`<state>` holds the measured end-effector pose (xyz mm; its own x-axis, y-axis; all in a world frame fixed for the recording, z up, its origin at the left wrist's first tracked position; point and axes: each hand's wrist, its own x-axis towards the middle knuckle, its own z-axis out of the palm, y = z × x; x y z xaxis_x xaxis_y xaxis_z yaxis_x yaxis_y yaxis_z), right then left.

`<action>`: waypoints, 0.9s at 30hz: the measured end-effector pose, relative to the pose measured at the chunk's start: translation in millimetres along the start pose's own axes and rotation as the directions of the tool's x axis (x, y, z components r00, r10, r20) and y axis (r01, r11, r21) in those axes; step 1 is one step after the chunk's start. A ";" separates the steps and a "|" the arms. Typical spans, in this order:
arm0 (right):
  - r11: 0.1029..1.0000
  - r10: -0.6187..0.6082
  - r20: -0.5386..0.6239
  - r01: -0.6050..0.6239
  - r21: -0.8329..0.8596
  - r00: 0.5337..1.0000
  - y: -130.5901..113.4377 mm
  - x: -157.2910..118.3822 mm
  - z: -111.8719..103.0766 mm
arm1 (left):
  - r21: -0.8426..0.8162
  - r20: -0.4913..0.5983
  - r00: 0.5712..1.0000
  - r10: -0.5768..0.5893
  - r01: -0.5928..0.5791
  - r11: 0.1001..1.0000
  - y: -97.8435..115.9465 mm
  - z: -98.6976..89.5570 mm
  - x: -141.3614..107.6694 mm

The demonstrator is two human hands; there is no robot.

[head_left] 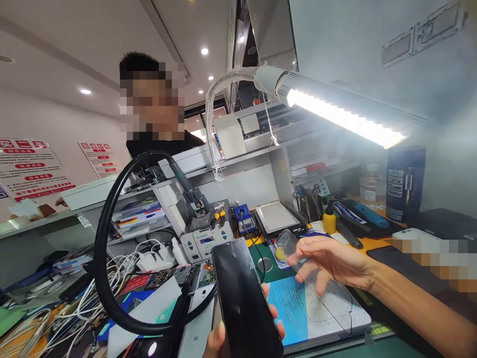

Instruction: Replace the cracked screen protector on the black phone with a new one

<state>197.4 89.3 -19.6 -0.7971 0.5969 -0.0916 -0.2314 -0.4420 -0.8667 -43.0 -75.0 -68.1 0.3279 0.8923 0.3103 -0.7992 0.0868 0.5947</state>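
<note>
Smartphone [242, 293], dark screen facing up, is clasped between the thumb and fingers of the left hand [274, 313], while the right hand [335, 261], apart from it, pinches a cracked clear screen protector [287, 243] to the right of the phone and above a blue-and-white box [286, 303]. Judging by its cracks and outline, the protector seems already off the phone but not yet put down; whether the screen carries another layer cannot be told, and neither hand touches the rework station [208, 242] beyond the phone.
</note>
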 end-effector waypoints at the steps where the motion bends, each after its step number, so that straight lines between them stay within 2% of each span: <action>1: 1.000 -0.002 -0.011 0.002 0.008 1.000 -0.3 0.2 -0.9 | -0.010 0.003 0.997 0.080 -0.080 0.997 1.5 1.6 0.9; 4: 0.999 0.003 -0.042 -0.002 0.032 0.999 -0.9 0.6 -2.8 | -0.053 -0.002 0.960 0.281 -0.281 0.958 6.3 9.3 5.2; 7: 1.000 0.010 -0.057 -0.008 0.030 0.998 -0.9 0.6 -1.9 | -0.044 -0.066 0.929 0.364 -0.367 0.929 11.4 15.9 6.1; 10: 1.000 0.019 -0.059 -0.018 0.016 0.998 -0.5 -0.1 0.6 | 0.003 -0.119 0.911 0.396 -0.398 0.917 15.8 19.2 2.0; 16: 0.999 0.033 -0.086 -0.033 0.002 0.996 -0.3 -2.3 5.6 | 0.000 -0.115 0.902 0.416 -0.418 0.908 18.2 19.0 -8.7; 18: 0.999 0.036 -0.096 -0.036 0.001 0.995 -0.6 -2.4 6.6 | 0.028 -0.178 0.886 0.427 -0.429 0.903 17.6 19.2 -11.1; 19: 0.999 0.036 -0.098 -0.037 0.001 0.995 -0.7 -2.2 7.0 | 0.055 -0.233 0.865 0.445 -0.445 0.894 17.9 20.2 -11.2; 20: 0.999 0.037 -0.098 -0.037 0.000 0.994 -0.7 -2.0 7.4 | 0.090 -0.299 0.832 0.468 -0.464 0.881 19.1 22.1 -10.0; 21: 0.999 0.037 -0.099 -0.038 0.000 0.994 -0.5 -1.8 7.6 | 0.140 -0.373 0.781 0.502 -0.487 0.862 21.6 24.9 -7.2; 22: 0.999 0.038 -0.101 -0.038 0.001 0.994 -0.2 -1.6 7.8 | 0.222 -0.440 0.707 0.553 -0.511 0.830 25.5 28.6 -2.8; 24: 0.999 0.039 -0.112 -0.039 0.002 0.993 1.1 -1.3 7.7 | 0.448 -0.503 0.510 0.698 -0.536 0.715 38.0 38.6 10.6; 26: 0.999 0.038 -0.124 -0.038 0.003 0.992 3.1 -1.0 6.8 | 0.660 -0.435 0.302 0.849 -0.534 0.528 54.7 51.0 27.2; 27: 0.999 0.038 -0.127 -0.037 0.004 0.991 4.1 -0.8 6.1 | 0.724 -0.375 0.214 0.902 -0.540 0.429 63.4 57.4 35.3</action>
<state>193.7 82.9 -20.0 -0.7278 0.6601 -0.1859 -0.2035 -0.4667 -0.8607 -53.1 -63.4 23.2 -0.8397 0.4354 0.3245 -0.1557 -0.7655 0.6243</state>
